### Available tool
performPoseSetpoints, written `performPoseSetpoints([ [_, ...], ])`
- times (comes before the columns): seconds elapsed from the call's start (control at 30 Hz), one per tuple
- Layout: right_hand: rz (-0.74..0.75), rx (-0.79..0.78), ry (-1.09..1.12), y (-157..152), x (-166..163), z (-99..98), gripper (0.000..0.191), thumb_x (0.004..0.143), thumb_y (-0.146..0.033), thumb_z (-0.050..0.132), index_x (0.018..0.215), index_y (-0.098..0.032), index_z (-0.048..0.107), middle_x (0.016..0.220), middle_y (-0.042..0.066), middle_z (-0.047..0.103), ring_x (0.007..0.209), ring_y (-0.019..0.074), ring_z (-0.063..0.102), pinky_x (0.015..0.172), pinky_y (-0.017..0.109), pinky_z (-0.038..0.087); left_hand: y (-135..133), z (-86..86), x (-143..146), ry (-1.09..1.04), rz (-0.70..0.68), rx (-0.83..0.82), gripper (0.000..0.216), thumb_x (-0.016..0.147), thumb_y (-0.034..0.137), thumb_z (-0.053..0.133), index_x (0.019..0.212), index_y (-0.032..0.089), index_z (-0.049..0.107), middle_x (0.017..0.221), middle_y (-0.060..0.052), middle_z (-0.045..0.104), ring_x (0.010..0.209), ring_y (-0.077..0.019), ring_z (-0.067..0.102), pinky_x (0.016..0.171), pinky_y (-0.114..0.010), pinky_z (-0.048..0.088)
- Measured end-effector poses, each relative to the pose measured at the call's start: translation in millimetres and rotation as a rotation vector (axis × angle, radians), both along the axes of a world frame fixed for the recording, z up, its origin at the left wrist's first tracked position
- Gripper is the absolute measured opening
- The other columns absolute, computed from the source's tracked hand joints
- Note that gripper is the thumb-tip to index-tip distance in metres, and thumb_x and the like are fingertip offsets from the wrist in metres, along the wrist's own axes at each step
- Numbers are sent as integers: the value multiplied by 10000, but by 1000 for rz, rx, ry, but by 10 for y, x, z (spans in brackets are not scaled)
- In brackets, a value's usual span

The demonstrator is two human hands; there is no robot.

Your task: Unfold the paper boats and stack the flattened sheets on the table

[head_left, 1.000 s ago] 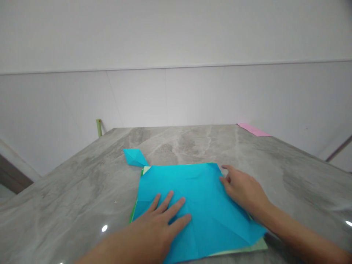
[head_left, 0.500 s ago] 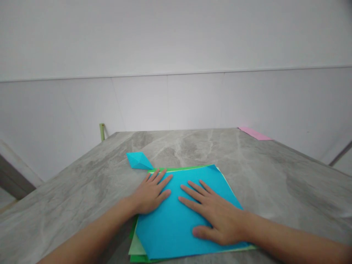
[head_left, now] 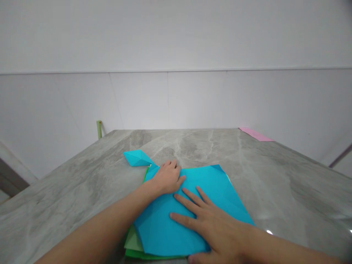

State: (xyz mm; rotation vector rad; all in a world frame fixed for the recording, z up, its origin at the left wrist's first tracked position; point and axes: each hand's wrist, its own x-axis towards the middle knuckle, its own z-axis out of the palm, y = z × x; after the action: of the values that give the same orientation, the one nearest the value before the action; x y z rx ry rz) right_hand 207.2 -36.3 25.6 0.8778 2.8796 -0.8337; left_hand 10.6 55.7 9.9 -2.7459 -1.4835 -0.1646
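Note:
A large blue sheet of paper [head_left: 170, 234] with creased corners lies on top of several green sheets [head_left: 134, 238], whose edges stick out at the left and near side. My left hand [head_left: 169, 178] rests on the blue sheet near its far edge, fingers slightly bent over that edge and thumb out to the right. Spread flat on the middle and near right of the sheet is my right hand [head_left: 205, 223]. Just beyond the far left corner of the stack sits a folded blue paper piece [head_left: 137, 158], its right tip touching or nearly touching the sheets.
The grey marble-patterned table [head_left: 269, 183] reaches back to a white wall [head_left: 198, 99]. A pink strip of paper [head_left: 256, 134] lies at its far right edge. A light green post [head_left: 99, 129] stands behind the far left edge.
My left hand has moved right along the far edge of the blue sheet, its fingers more bent. My right hand has shifted slightly nearer and left. The sheet has shifted a little.

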Motion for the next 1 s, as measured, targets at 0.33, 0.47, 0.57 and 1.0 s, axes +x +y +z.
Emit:
performPoseSetpoints([
  [0.33,-46,-41,82,25,36,-36,590,974,-593,420,1522,-382,360,1641,47,222,1510,367,141,1160,698,-10,-57,-211,-553,-254,-4,268,482,965,140,327,1393,172,547,1563,-121,400,1489,-286,252,1192,-494,275],
  [0.47,-79,-4,99,32,10,-91,602,962,-565,477,1523,-379,359,1639,55,227,1505,373,162,1166,698,15,245,-6,-1081,-186,336,295,729,710,-1,480,1407,202,548,1563,-86,413,1492,-382,189,1179,-594,224],
  [0.57,-123,26,76,47,-3,-110,611,969,-585,441,1532,-373,337,1641,70,202,1506,380,149,1155,718,40,356,26,-1413,-154,387,100,758,642,8,510,1353,256,602,1457,-53,557,1423,-382,350,1142,-583,285],
  [1.0,-348,122,225,188,8,82,562,929,-495,549,1385,-167,574,1432,163,566,1327,356,514,1094,609,392,-74,654,-1052,-939,406,21,455,935,378,515,1346,184,497,1101,-123,705,914,-262,689,791,-384,557],
])
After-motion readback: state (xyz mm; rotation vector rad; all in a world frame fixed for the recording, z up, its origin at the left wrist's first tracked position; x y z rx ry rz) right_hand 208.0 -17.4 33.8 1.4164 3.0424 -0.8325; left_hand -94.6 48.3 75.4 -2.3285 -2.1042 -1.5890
